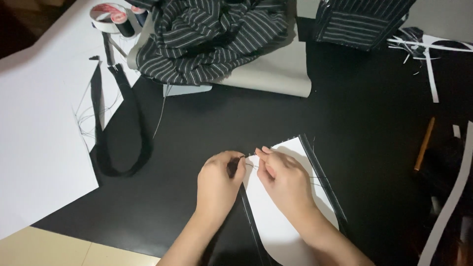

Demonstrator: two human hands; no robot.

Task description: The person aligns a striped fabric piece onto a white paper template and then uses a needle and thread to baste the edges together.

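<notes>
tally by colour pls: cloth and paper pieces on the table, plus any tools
Black-and-white striped cloth: 2, a heap and a folded piece
White pattern piece under the left hand and right hand: 1
Large white sheet: 1
Black strap loop: 1
Grey sheet: 1
Brown pencil: 1
Tape roll: 1
Total: 8

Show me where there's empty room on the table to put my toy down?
Bare black table lies between the striped cloth and the hands, right hand, left hand. The big white sheet at left is bare too. The right edge is crowded with paper strips and a pencil.
</notes>
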